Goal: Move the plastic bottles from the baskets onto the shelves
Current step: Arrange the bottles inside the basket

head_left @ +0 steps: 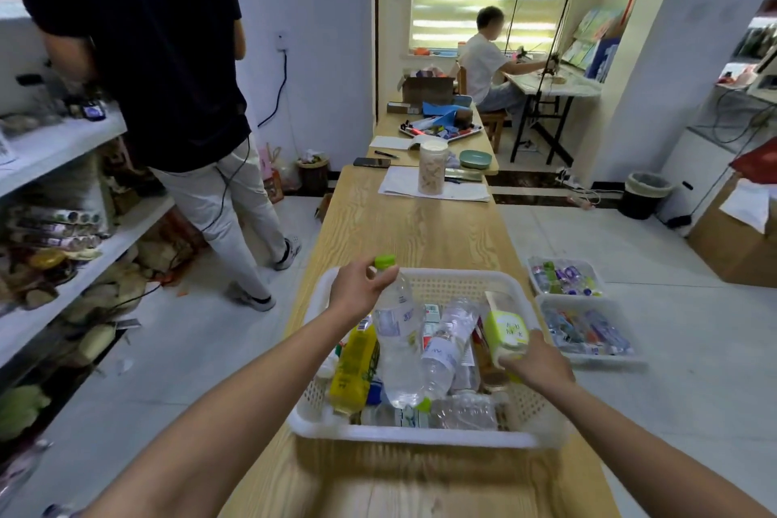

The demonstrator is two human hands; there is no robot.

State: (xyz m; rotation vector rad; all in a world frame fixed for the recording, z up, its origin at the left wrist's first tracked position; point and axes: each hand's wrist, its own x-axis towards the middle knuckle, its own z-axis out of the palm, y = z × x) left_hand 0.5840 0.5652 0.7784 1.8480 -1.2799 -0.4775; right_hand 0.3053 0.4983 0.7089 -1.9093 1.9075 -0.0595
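Long wooden table, baskets and floor

A light wood-grain table [420,231] carries a white perforated basket [412,435] of plastic bottles at its near end; farther along lie loose paper sheets [433,191] with a clear lidded jar [432,167] standing on them. A black phone [371,162] lies beyond. To the right, on the pale tiled floor [656,349], two smaller white baskets [588,332] of bottles sit side by side.
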